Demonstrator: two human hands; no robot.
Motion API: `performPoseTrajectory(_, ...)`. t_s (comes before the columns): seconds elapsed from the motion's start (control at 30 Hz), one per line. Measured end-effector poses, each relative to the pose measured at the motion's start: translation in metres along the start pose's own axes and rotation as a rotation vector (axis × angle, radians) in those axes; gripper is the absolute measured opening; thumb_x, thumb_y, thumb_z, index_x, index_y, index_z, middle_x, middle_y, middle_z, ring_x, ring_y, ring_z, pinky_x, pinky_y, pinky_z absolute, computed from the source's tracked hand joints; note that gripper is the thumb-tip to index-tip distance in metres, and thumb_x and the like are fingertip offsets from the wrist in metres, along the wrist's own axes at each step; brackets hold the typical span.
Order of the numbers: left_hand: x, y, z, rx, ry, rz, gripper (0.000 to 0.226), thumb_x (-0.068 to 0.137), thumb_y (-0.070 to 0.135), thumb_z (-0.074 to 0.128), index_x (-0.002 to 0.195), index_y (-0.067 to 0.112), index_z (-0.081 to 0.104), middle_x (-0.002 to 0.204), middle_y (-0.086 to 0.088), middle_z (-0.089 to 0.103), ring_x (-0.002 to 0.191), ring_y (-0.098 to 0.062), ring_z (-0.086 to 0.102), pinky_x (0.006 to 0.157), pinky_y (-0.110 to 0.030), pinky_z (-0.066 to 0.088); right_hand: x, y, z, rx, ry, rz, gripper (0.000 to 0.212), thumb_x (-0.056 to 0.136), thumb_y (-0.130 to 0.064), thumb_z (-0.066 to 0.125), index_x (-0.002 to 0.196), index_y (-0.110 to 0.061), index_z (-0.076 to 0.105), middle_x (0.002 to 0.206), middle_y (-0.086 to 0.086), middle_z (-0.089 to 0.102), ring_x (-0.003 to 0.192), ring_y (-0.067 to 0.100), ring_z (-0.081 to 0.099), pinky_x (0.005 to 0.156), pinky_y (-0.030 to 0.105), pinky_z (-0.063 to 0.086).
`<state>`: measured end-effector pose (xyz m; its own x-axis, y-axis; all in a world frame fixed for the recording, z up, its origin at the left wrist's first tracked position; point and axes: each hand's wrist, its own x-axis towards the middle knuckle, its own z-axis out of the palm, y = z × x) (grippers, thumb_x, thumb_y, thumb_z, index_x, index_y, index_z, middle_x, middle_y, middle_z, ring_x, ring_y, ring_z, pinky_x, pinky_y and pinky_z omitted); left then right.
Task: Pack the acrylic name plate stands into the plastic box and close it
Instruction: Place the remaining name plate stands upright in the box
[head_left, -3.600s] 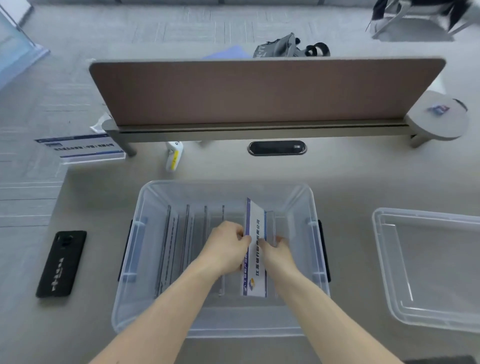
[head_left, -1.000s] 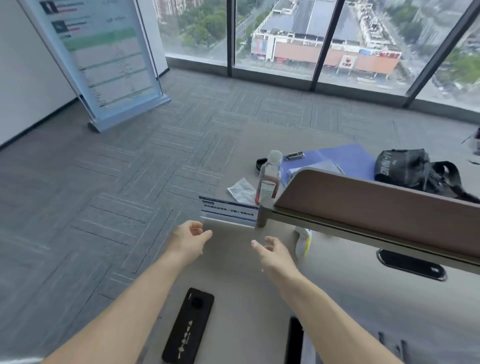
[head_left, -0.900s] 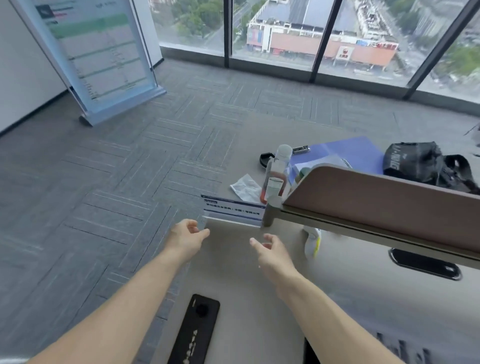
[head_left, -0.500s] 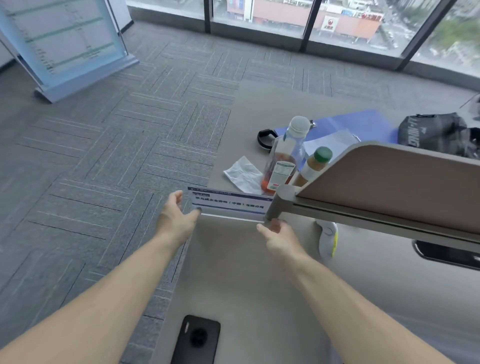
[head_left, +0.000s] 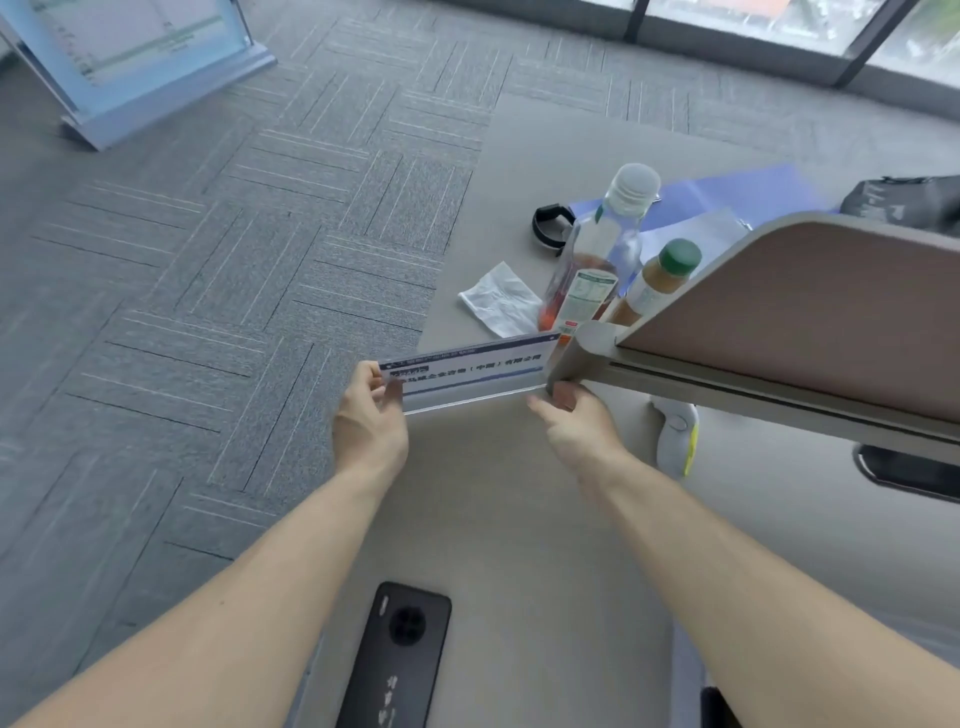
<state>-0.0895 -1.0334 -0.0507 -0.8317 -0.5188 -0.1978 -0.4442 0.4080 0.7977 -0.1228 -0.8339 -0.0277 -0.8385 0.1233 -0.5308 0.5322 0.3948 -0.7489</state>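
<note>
Both hands were on the acrylic name plate stand (head_left: 470, 375) at the desk's (head_left: 519, 519) twelve o'clock edge. Left hand (head_left: 370, 422) pinched its nine o'clock end; right hand (head_left: 574, 422) gripped the three o'clock end, under the brown divider (head_left: 810, 312). Black phone (head_left: 397, 657) lay at six o'clock.

name plate stand (head_left: 470, 379) between both hands

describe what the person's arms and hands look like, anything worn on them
Both arms are bare from the bottom edge of the picture to the fingers: no sleeves show. The left hand and right hand wear no gloves, and no watch, bracelet or ring can be seen on the wrists or fingers. No markings show on either forearm.
</note>
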Motion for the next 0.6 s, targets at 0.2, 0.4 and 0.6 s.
performPoseTrajectory(0.2, -0.048, -0.019, 0.001, 0.067, 0.024, 0.154, 0.029, 0.105, 0.038, 0.050, 0.105, 0.010, 0.056, 0.089, 0.000, 0.065, 0.081, -0.015, 0.059, 0.063, -0.026, 0.040, -0.009, 0.008, -0.003, -0.014, -0.018, -0.036, 0.066, 0.092, -0.030, 0.069, 0.149, -0.010, 0.043, 0.152, 0.004, 0.049, 0.140, 0.018, 0.046, 0.111, 0.026, 0.035)
performPoseTrajectory(0.4, -0.098, -0.020, -0.011, 0.050, 0.055, 0.104, 0.019, 0.106, 0.031, 0.049, 0.095, 0.015, 0.050, 0.076, 0.003, 0.063, 0.069, -0.010, 0.062, 0.053, -0.015, 0.035, -0.028, 0.017, -0.023, -0.052, -0.036, -0.083, 0.068, 0.093, -0.027, 0.068, 0.152, -0.012, 0.037, 0.156, 0.003, 0.044, 0.141, 0.018, 0.045, 0.115, 0.035, 0.038)
performPoseTrajectory(0.6, -0.140, -0.016, -0.039, -0.052, -0.046, 0.070, 0.025, 0.101, 0.046, 0.052, 0.090, 0.023, 0.052, 0.086, 0.003, 0.068, 0.078, -0.022, 0.075, 0.067, -0.038, 0.059, -0.062, 0.015, -0.063, -0.175, -0.097, -0.218, 0.057, 0.099, -0.029, 0.058, 0.151, -0.019, 0.038, 0.153, -0.001, 0.046, 0.138, 0.021, 0.046, 0.111, 0.033, 0.039)
